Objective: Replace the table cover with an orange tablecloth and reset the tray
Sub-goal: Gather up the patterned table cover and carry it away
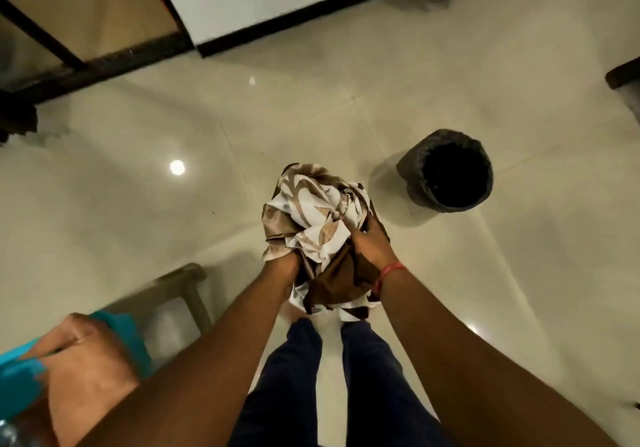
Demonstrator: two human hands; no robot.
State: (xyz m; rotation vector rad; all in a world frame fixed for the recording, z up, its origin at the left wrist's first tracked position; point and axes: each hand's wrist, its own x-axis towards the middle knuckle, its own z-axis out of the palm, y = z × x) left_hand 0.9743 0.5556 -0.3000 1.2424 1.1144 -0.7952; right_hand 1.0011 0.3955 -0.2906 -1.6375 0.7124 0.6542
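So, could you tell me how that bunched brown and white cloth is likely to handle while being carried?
The cloth is probably floppy: it crumples into folds between the left hand and right hand. Its sheen suggests a smooth, perhaps slippery fabric. Loose ends hang below the hands, so it may trail or slip free.

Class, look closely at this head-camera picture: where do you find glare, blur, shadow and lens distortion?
Head view: glare spots shine on the glossy floor; the dark frame at upper left is motion-blurred; the bin casts a soft shadow to its left; the wide lens bends the wall's skirting and stretches the forearms.
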